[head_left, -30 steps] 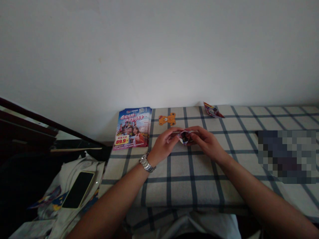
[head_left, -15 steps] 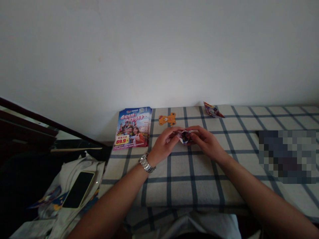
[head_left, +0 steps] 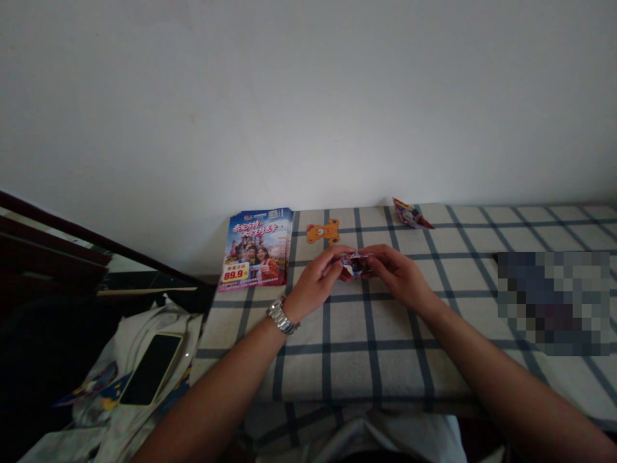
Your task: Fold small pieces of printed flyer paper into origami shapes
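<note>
Between my two hands is a small piece of folded printed paper (head_left: 355,263), colourful and creased, with a dark hollow in its middle. My left hand (head_left: 321,273), with a silver watch on the wrist, pinches its left side between thumb and fingers. On the other side my right hand (head_left: 398,270) grips the paper's right edge, thumb in front and fingers behind. Fingers cover much of the paper, so its full shape is hidden. Just beyond the hands lies a flat orange bear cutout (head_left: 322,232).
A stack of printed flyers (head_left: 255,251) lies at the table's left. Near the wall stands another folded paper piece (head_left: 412,214). The checked tablecloth (head_left: 347,347) covers the table. A blurred dark object (head_left: 549,302) is at right; a phone (head_left: 152,370) rests on cloth at lower left.
The folded paper has shifted slightly in my fingers, and its opening looks flatter and wider. Both hands stay in nearly the same place.
</note>
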### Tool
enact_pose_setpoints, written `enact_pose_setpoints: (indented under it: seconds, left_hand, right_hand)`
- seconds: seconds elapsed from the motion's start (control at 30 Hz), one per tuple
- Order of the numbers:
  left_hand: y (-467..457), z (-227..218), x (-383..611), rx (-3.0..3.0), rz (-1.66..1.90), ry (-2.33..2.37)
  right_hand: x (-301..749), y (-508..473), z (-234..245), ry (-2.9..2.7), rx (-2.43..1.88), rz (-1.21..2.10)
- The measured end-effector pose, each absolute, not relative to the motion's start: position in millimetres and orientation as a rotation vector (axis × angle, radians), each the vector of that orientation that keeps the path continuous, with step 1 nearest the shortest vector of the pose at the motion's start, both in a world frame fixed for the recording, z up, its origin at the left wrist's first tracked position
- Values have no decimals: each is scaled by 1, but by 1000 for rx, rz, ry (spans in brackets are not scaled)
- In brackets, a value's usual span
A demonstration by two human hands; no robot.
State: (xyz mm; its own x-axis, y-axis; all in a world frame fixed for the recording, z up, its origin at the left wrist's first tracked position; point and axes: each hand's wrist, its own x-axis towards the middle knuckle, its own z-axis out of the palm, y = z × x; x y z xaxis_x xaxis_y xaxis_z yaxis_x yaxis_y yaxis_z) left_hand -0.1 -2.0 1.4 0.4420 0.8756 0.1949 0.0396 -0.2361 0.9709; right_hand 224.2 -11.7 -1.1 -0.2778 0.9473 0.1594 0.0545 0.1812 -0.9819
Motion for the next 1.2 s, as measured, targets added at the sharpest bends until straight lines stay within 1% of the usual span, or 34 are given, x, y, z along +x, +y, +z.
enact_pose_setpoints:
  seconds: [0.17,0.37,0.6,0.8,1.0,1.2]
  left_hand:
    - [0,-3,1,1581,1017,804]
    - [-3,6,3,1498,1032,786]
    - [-3,5,4,1567,1033,829]
    - [-3,0,3,1600,1028,837]
    - [-4,-1,5,1620,1027,827]
    - [-4,-4,5,1634,1036,828]
  right_hand:
    - [225,-11,-3,-1579,-1025,1200]
    - [225,-10,-2,-1553,-1015,1204]
    - [227,-11,-7,-1602,-1018,1232]
    - [227,-12,0,-1636,-1039,1190]
    - [221,-12,-1,-1480,-940,1265]
    - [221,-9,-4,-1459,-963,1303]
